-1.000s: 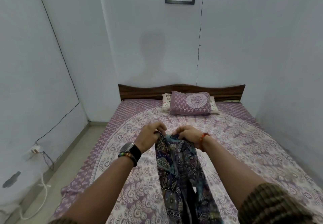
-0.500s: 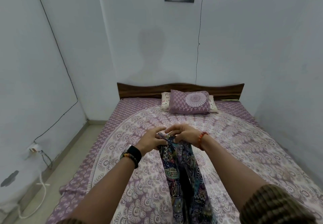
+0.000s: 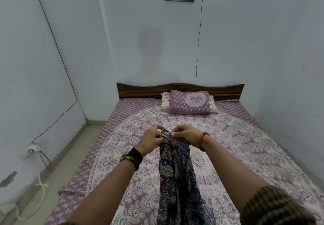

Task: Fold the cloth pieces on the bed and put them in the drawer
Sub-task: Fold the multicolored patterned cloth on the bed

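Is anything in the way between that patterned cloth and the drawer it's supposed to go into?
That cannot be judged: no drawer shows in this view. Both the left hand and right hand already grip the patterned cloth at its top edge, above the bed, with nothing between hands and cloth.

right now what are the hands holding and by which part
Both the left hand and the right hand pinch the dark patterned cloth at its bunched top edge, side by side; the rest hangs down over the bed.
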